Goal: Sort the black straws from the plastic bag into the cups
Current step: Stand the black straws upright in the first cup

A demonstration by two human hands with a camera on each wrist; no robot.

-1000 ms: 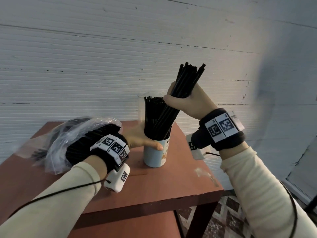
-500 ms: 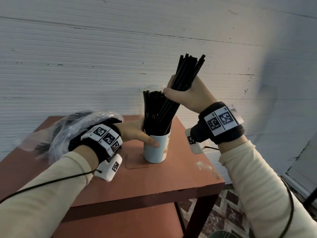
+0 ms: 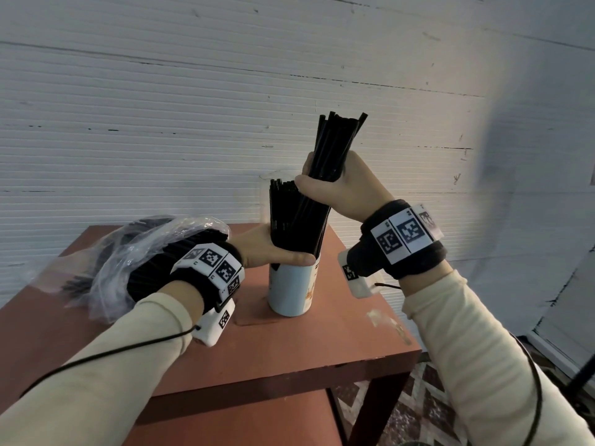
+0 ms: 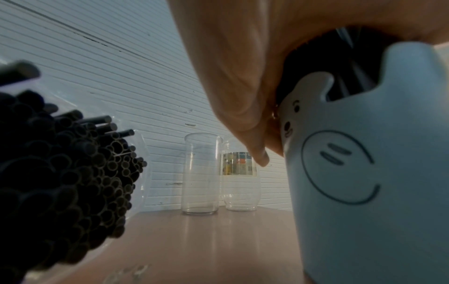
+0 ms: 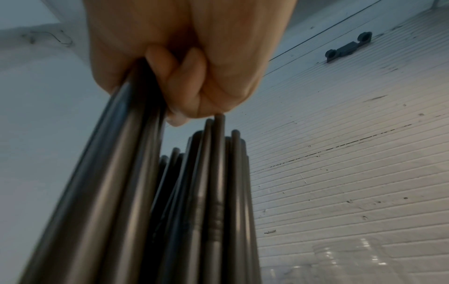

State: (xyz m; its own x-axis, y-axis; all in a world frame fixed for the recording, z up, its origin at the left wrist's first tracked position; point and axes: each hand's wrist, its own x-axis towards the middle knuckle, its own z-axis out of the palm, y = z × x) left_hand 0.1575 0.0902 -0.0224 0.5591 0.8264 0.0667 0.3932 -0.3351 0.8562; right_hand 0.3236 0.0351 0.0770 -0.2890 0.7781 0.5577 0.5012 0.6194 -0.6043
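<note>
A pale blue cup (image 3: 291,292) with a bear face (image 4: 364,173) stands mid-table, packed with upright black straws (image 3: 288,217). My left hand (image 3: 273,252) grips it at the rim, thumb across the front, fingers (image 4: 233,86) curled behind. Above it, my right hand (image 3: 331,185) grips a bundle of black straws (image 3: 336,143); the bundle's lower ends sit in the cup among the others. The right wrist view shows that hand (image 5: 184,76) closed round the straws (image 5: 116,192). A clear plastic bag (image 3: 145,249) holding many more straws (image 4: 60,182) lies at the left.
Two clear empty glasses (image 4: 200,173) (image 4: 240,178) stand at the back of the red-brown table (image 3: 289,349), by the white ribbed wall. The table's right edge drops to a patterned floor (image 3: 418,407). A lower shelf shows under the tabletop.
My left hand slid up from the cup's side to its rim. The right hand's bundle has swung more upright over the cup.
</note>
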